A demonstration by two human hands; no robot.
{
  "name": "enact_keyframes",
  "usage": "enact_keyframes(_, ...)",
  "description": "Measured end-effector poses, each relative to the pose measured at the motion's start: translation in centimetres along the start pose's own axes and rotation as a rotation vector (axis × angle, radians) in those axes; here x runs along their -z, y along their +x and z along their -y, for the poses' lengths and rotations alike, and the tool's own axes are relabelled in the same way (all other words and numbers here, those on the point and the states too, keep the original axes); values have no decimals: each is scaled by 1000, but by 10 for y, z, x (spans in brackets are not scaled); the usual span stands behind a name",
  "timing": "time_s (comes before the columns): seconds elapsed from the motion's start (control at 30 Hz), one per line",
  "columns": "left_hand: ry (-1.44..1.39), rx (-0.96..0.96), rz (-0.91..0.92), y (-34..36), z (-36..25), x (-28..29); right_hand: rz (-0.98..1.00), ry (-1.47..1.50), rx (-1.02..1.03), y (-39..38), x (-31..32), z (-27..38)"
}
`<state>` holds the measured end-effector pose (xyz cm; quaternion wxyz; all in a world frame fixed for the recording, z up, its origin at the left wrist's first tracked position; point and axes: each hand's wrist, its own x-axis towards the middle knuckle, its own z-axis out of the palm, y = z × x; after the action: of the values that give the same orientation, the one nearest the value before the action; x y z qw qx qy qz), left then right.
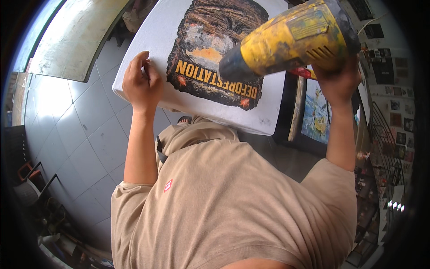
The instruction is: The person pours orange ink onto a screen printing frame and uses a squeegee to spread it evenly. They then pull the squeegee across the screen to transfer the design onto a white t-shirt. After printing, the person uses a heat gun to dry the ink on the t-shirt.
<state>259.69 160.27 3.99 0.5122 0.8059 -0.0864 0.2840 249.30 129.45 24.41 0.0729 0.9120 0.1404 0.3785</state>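
Observation:
A yellow heat gun [293, 38], smeared with dark stains, is gripped in my right hand [338, 80] at the upper right. Its black nozzle points left and hangs over the lower part of a dark printed picture [215, 49] with orange lettering. That print lies on white fabric [152, 31] stretched flat over a board in front of me. At the board's left edge, my left hand [142, 83] rests on or just above the fabric, fingers loosely bent, thumb apart, nothing visible in them. The heat gun hides part of the print's right side.
A pale board [74, 38] stands at the upper left above grey floor tiles [89, 130]. Right of the white fabric is another dark board with a colourful picture [316, 112]. A wire rack [385, 139] lines the right wall. Assorted items clutter the lower left.

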Motion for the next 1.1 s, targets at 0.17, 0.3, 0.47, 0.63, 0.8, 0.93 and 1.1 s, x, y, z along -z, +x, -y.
enact_keyframes(0.17, 76, 0, 28, 0, -6, 3, 93, 118, -49, -15, 15, -13)
enact_keyframes(0.3, 95, -3, 49, 0, -8, 3, 29, 29, -101, -19, 13, -14)
enact_keyframes(0.47, 119, -9, 46, -1, -4, 2, 77, 45, -85, -30, 14, -16)
enact_keyframes(0.63, 125, 0, 61, -2, -7, 3, 22, 16, -161, -35, 17, -19)
enact_keyframes(0.8, 201, -26, 87, -2, -9, 3, 69, 38, -209, -60, 33, -41)
enact_keyframes(0.93, 224, -30, 104, -1, -9, 2, 40, -60, -159, -50, 39, -32)
enact_keyframes(1.1, 199, -14, 100, 0, -10, 2, 112, -116, -170, -61, 51, -28)
